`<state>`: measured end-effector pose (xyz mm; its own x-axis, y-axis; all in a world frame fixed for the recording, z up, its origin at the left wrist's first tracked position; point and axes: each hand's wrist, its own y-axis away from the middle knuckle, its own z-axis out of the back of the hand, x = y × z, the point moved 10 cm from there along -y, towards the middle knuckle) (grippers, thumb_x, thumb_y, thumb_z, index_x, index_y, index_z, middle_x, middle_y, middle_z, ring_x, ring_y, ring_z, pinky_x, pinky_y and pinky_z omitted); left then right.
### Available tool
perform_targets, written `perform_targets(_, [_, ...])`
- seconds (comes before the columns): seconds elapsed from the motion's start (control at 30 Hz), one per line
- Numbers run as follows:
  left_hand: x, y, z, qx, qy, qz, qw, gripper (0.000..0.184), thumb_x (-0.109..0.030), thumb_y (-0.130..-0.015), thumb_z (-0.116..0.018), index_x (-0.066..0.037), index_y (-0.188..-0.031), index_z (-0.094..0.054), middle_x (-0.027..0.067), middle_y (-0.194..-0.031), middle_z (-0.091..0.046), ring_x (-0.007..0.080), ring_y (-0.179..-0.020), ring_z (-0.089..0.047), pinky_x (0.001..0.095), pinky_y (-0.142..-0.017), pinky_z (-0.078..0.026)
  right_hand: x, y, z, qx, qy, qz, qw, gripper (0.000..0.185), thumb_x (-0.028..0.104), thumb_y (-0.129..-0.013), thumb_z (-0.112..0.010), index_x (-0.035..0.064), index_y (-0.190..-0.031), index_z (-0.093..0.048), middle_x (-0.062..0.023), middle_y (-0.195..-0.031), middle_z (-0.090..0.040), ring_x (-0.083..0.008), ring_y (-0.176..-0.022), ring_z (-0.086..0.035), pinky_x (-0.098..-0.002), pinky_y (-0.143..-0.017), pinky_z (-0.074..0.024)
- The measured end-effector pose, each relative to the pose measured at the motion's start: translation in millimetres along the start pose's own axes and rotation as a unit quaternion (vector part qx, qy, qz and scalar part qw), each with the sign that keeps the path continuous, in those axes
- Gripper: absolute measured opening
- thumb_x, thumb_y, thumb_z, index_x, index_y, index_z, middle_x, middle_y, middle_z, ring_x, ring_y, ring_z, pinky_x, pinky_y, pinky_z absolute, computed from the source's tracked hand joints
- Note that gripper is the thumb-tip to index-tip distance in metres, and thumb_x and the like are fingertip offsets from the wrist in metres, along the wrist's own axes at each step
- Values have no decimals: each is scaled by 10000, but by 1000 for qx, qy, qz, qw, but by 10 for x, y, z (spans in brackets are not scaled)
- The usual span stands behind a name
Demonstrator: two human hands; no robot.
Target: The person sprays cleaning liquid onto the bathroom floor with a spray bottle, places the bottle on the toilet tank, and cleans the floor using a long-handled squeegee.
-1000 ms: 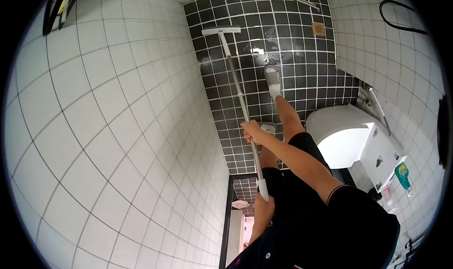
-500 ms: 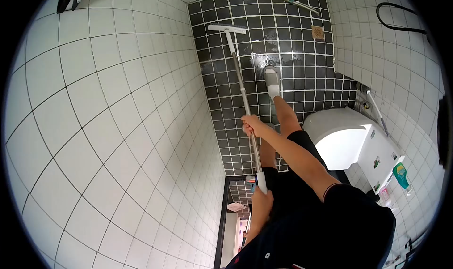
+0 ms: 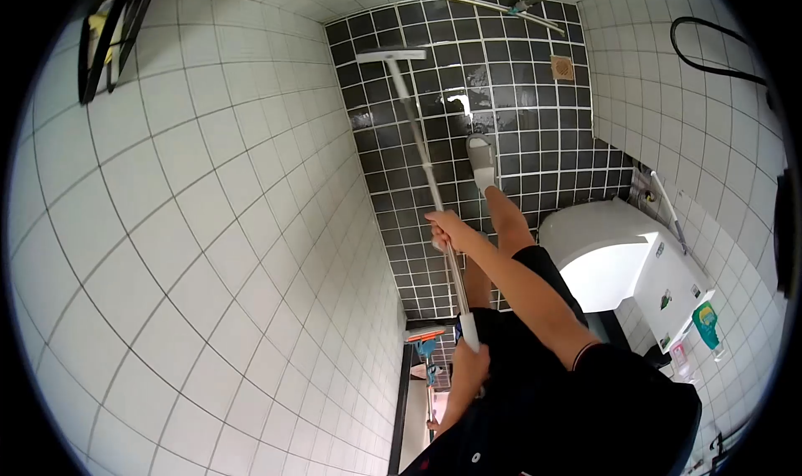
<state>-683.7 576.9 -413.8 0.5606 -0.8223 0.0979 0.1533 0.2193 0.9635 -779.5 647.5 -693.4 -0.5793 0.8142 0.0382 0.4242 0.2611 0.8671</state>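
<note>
A long-handled squeegee (image 3: 419, 146) slants across the dark tiled floor, its wide white head (image 3: 391, 56) resting near the left wall. My right hand (image 3: 447, 230) is wrapped round the middle of the metal pole. Lower down, my left hand (image 3: 470, 365) closes on the white grip at the pole's end. A wet, shiny patch (image 3: 458, 101) lies on the floor to the right of the head, just beyond my slippered foot (image 3: 482, 160).
A white toilet (image 3: 597, 234) stands at right, with a green bottle (image 3: 706, 324) by it. Past the doorway (image 3: 401, 392), an orange-and-blue tool (image 3: 427, 337) has a person's hand (image 3: 432, 424) on its pole. Another pole tool (image 3: 520, 10) and a drain (image 3: 562, 67) are at the far end.
The squeegee head swung slightly right, then back left, with both my hands staying on the pole. The orange-and-blue tool has come further into view at the doorway.
</note>
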Motion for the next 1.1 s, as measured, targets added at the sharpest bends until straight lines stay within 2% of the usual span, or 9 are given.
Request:
perform_targets(0.27, [493, 396, 47, -4, -29, -24, 999, 418, -196, -784, -606, 88, -1076, -513, 345, -921, -603, 486, -894, -596, 515, -755, -480, -609, 668, 11, -122, -32, -173, 977, 305, 194, -865, -572, 93, -620, -422, -23, -458, -355, -139, -326, -353, -356, -307, -288])
perform_targets(0.4, [314, 135, 138, -24, -32, -48, 998, 365, -194, -785, -600, 99, -998, -559, 346, -903, -604, 487, -883, -594, 511, -756, -476, -57, 245, -111, -54, -50, -39, 997, 308, 224, -865, -603, 92, -633, -449, -23, -499, -416, -136, -354, -394, -341, -326, -302])
perform_targets(0.47, [186, 119, 83, 8, 8, -35, 999, 329, -205, -800, -596, 88, -945, -556, 282, -800, -631, 417, -764, -642, 455, -644, -501, 28, 388, -147, -66, -41, -52, 996, 311, 247, -861, -622, 94, -640, -465, -26, -518, -442, -136, -358, -402, -329, -341, -314])
perform_targets(0.5, [58, 315, 28, 62, 108, -1, 992, 286, -224, -836, -628, 51, -863, -556, 165, -683, -621, 274, -593, -638, 357, -515, -480, 121, 493, -121, -81, -24, -63, 994, 317, 270, -856, -642, 95, -647, -481, -28, -536, -468, -136, -363, -411, -317, -355, -325])
perform_targets(0.6, [-297, 536, -283, 145, 231, 43, 961, 285, -249, -858, -656, 13, -840, -544, 58, -609, -555, 148, -504, -550, 297, -449, -427, 479, 1199, -191, -56, -5, -47, 997, 316, 321, -835, -682, 90, -685, -527, -34, -585, -522, -141, -431, -490, -296, -393, -376])
perform_targets(0.73, [-854, 676, -815, 239, 278, -57, 929, 257, -225, -880, -639, -15, -891, -493, 43, -638, -538, 138, -509, -532, 286, -487, -446, 571, 2014, 10, -9, -27, -61, 998, 261, 294, -882, -629, 49, -932, -553, -56, -744, -597, -176, -647, -616, -291, -563, -511])
perform_targets(0.83, [-774, 711, -1009, 223, 420, 0, 880, 217, -188, -887, -619, -30, -918, -474, 22, -635, -506, 116, -509, -499, 262, -477, -420, 486, 2652, 101, 25, -41, -68, 997, 267, 267, -925, -568, 29, -1045, -548, -78, -809, -614, -198, -748, -642, -305, -682, -541])
perform_targets(0.93, [-666, 725, -637, 150, 399, -49, 903, 186, -153, -883, -612, -41, -919, -468, 3, -635, -477, 85, -515, -460, 229, -463, -375, 154, 2790, -7, 51, -128, -99, 986, 406, 384, -941, -515, 1, -1071, -544, -113, -903, -616, -241, -845, -634, -401, -809, -516])
perform_targets(1.1, [-27, 460, -141, 104, 360, -61, 925, 179, -142, -905, -588, -35, -952, -453, 3, -660, -482, 58, -493, -437, 199, -413, -330, 109, 1641, -603, 136, -246, -94, 955, 462, 514, -902, -524, 66, -1001, -574, -58, -785, -583, -216, -754, -599, -379, -714, -507])
